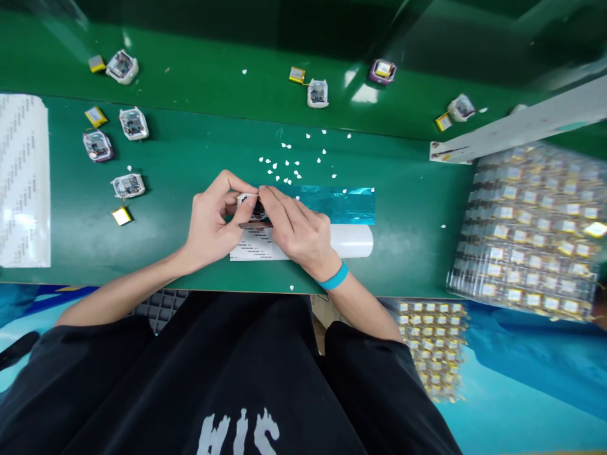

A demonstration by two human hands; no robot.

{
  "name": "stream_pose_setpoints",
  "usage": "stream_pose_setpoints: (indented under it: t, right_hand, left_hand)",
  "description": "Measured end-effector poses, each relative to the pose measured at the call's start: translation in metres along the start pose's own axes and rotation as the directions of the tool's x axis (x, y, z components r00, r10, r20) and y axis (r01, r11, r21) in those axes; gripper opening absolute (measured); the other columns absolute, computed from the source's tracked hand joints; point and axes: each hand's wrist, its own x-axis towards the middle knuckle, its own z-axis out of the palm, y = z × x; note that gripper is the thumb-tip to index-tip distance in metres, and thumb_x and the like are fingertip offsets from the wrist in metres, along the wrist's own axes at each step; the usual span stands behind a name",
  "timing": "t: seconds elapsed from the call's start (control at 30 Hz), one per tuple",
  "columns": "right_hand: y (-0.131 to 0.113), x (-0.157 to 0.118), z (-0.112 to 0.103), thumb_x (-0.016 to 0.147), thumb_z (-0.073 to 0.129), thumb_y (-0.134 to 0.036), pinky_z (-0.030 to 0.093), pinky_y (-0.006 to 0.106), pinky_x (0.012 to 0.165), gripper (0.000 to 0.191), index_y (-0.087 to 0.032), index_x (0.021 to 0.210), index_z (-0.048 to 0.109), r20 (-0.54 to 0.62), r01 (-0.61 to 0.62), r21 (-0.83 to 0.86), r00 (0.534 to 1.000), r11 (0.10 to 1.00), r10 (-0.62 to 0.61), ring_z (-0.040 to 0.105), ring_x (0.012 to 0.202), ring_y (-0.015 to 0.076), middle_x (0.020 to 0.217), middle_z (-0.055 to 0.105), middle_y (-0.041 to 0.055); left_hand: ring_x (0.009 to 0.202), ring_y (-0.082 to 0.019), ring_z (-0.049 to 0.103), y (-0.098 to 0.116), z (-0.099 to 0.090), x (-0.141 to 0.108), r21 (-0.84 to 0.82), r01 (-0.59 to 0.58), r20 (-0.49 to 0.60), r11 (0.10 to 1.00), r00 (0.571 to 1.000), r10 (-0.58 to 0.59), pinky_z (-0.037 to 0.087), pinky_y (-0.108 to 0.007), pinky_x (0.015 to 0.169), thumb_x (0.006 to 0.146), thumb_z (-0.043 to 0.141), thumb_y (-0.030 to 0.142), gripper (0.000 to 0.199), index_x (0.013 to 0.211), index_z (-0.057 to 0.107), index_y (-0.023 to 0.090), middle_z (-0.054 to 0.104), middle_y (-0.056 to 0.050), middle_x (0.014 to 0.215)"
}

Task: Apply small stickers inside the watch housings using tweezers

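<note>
My left hand (208,221) is closed round a small white watch casing (258,210) with dark electronics inside, thumb on its near side. Closed beside it, my right hand (301,230) has its fingertips at the casing's right edge. A thin metal tool, apparently tweezers (254,225), sticks out to the left from under the right hand's fingers. Beneath both hands lies a white backing sheet with printed text (251,250), its right part rolled into a tube (353,241). A blue translucent film strip (346,205) is just beyond; the casing's inside is partly covered by fingers.
Small white stickers (287,163) are scattered beyond my hands. Open casings (133,123) with yellow batteries (95,116) lie left and along the back. Stacked clear trays of batteries (526,234) stand right, near a white bar (516,120). A printed sheet (23,183) lies far left.
</note>
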Motion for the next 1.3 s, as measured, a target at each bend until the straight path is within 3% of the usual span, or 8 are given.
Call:
stream_pose_setpoints:
  t: [0.17,0.3,0.43,0.7,0.8,0.9,1.07,1.3]
  right_hand:
    - [0.001,0.0,0.003,0.107,0.041,-0.013,0.067,0.026,0.082,0.04,-0.015,0.137,0.068,-0.091,0.042,0.0,0.995,0.999,-0.042,0.081,0.101,0.0179,0.131,0.078,0.0094]
    - [0.003,0.001,0.006,0.105,0.046,-0.011,0.067,0.024,0.082,0.039,-0.02,0.133,0.071,-0.077,-0.072,0.113,0.994,0.991,0.081,0.081,0.098,0.016,0.121,0.082,0.007]
    - [0.005,0.001,0.004,0.103,0.05,-0.009,0.067,0.024,0.081,0.036,-0.021,0.128,0.073,-0.081,-0.087,0.15,0.992,0.985,0.1,0.081,0.095,0.0157,0.117,0.083,0.0065]
    - [0.0,-0.001,-0.004,0.106,0.046,-0.02,0.067,0.029,0.078,0.037,-0.018,0.133,0.072,-0.041,-0.05,0.179,0.997,0.983,0.058,0.081,0.094,0.018,0.134,0.076,0.0108]
    - [-0.003,0.006,-0.009,0.107,0.05,-0.027,0.066,0.027,0.074,0.031,-0.019,0.117,0.079,-0.095,-0.175,0.465,0.965,0.868,0.245,0.079,0.085,0.0149,0.115,0.083,0.0059]
    - [-0.005,0.013,-0.012,0.103,0.06,-0.04,0.055,0.023,0.054,0.03,-0.019,0.104,0.081,0.013,-0.332,0.682,0.897,0.652,0.443,0.066,0.057,0.0093,0.082,0.082,0.0008]
    - [-0.001,0.018,-0.013,0.094,0.072,-0.051,0.055,0.025,0.059,0.033,-0.019,0.095,0.079,0.175,-0.37,0.849,0.87,0.377,0.46,0.066,0.062,0.0111,0.075,0.077,0.0006]
    - [0.0,0.018,-0.007,0.088,0.078,-0.054,0.051,0.024,0.057,0.033,-0.021,0.089,0.076,0.131,-0.296,0.898,0.886,0.325,0.445,0.065,0.062,0.0101,0.075,0.075,-0.0017]
  left_hand:
    - [0.043,-0.01,0.057,0.002,0.003,0.0,-0.083,0.042,0.004,0.996,0.999,-0.041,0.05,-0.025,0.046,0.096,0.073,0.055,0.035,0.094,0.058,0.023,0.065,0.005,0.062]
    - [0.048,-0.014,0.062,0.001,0.002,0.001,-0.074,0.061,0.009,0.995,0.998,-0.06,0.05,-0.026,0.047,0.094,0.072,0.059,0.038,0.095,0.058,0.024,0.065,0.004,0.06]
    - [0.041,-0.011,0.051,-0.001,-0.001,0.002,-0.033,0.056,0.006,0.998,0.998,-0.056,0.04,-0.026,0.041,0.095,0.071,0.059,0.036,0.094,0.06,0.025,0.061,0.006,0.054]
    - [0.047,-0.013,0.064,0.0,0.004,0.001,-0.045,0.058,-0.005,0.997,0.998,-0.058,0.052,-0.026,0.046,0.094,0.072,0.054,0.035,0.091,0.055,0.023,0.071,0.003,0.065]
    - [0.047,-0.012,0.064,-0.002,0.004,0.002,-0.04,0.009,-0.014,0.999,1.0,-0.009,0.052,-0.025,0.046,0.094,0.072,0.048,0.032,0.089,0.053,0.023,0.07,0.004,0.064]
    - [0.05,-0.013,0.067,-0.003,0.004,0.002,-0.017,-0.04,-0.004,0.999,0.999,0.04,0.055,-0.026,0.049,0.095,0.071,0.047,0.03,0.089,0.053,0.024,0.07,0.003,0.067]
    - [0.054,-0.013,0.071,-0.002,0.005,-0.003,-0.015,-0.086,0.029,0.996,0.996,0.086,0.055,-0.024,0.05,0.097,0.069,0.044,0.028,0.091,0.052,0.023,0.071,0.004,0.069]
    - [0.058,-0.013,0.073,0.006,-0.003,0.003,0.039,-0.061,0.148,0.997,0.987,0.055,0.056,-0.021,0.054,0.093,0.07,0.034,0.021,0.097,0.053,0.022,0.072,0.005,0.069]
